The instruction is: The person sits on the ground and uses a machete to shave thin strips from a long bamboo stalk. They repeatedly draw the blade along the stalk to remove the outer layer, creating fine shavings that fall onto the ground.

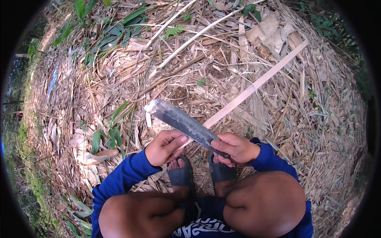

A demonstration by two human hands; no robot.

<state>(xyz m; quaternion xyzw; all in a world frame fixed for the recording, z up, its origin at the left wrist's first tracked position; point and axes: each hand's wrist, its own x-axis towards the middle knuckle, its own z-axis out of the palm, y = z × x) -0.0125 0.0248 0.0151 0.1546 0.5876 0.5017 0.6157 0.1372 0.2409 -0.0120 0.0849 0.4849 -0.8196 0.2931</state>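
Observation:
My right hand (234,147) is closed on the lower end of a machete (180,123), its thumb lying along the dark blade. The broad, worn blade slants up to the left, its pale tip at the far end. A long, flat wooden strip (256,86) passes beneath the blade and reaches out to the far right. My left hand (164,146) pinches the near end of this strip, thumb on top, just left of the blade. Where the two cross, the blade hides part of the strip.
Dry shavings and leaf litter (115,79) cover the ground. Two pale thin sticks (198,35) lie ahead, near green leaves (115,33). A curled brown sheath (97,156) rests at the left. My sandalled feet (180,170) are just below my hands, between my bent knees.

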